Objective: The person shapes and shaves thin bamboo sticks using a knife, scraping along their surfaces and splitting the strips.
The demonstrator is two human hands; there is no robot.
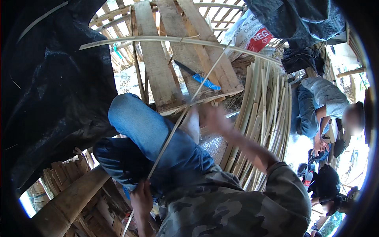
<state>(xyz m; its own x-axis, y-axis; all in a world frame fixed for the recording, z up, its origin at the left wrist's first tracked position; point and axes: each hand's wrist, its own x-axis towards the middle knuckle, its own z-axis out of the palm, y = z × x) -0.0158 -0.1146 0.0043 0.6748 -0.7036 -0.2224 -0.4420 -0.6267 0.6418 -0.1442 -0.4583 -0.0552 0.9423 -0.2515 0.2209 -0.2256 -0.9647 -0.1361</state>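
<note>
A long thin bamboo strip [169, 138] runs slantwise over my jeans and up across the wooden planks. My left hand [141, 197], low in the view beside my hip, is closed around its lower part, and the end pokes out below. My right hand [216, 118] is near the front edge of the planks, just right of the strip. Motion smears its fingers, so whether it touches the strip is unclear. A knife [199, 77] with a dark blade and blue patterned handle lies on the planks [158, 71]. Another bamboo strip [173, 38] lies crosswise over them.
A thick stack of bamboo strips [260, 114] stands on my right. Black plastic sheeting [59, 98] hangs at the left. A bamboo pole [71, 197] and split pieces are at lower left. A white and red sack [252, 31] lies beyond the planks. Another person [316, 106] sits at right.
</note>
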